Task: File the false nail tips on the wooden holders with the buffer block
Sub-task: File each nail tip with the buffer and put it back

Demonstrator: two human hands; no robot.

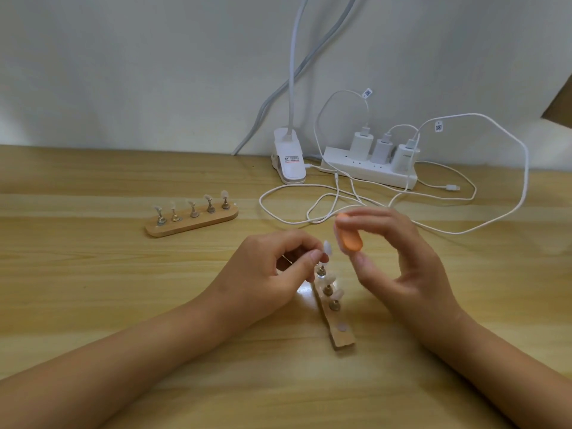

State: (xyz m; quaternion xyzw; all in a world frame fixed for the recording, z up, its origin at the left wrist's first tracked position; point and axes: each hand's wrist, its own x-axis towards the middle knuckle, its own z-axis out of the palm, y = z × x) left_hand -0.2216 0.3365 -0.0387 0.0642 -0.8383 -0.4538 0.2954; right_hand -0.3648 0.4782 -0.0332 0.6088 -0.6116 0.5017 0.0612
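A wooden holder point(342, 335) lies lengthwise in front of me, with several clear false nail tips on metal stands. My left hand point(269, 270) pinches the stand of the farthest nail tip point(327, 248) between thumb and fingers. My right hand point(402, 264) holds the orange buffer block point(349, 238) between thumb and fingertips, just right of that tip; I cannot tell whether block and tip touch. A second wooden holder point(192, 222) with several nail tips sits farther back on the left, untouched.
On the wooden table point(93, 289), a white power strip point(368, 171) with three chargers stands at the back right. Loose white cables point(309, 209) loop behind my hands. A white clip lamp base point(289, 159) sits near the wall.
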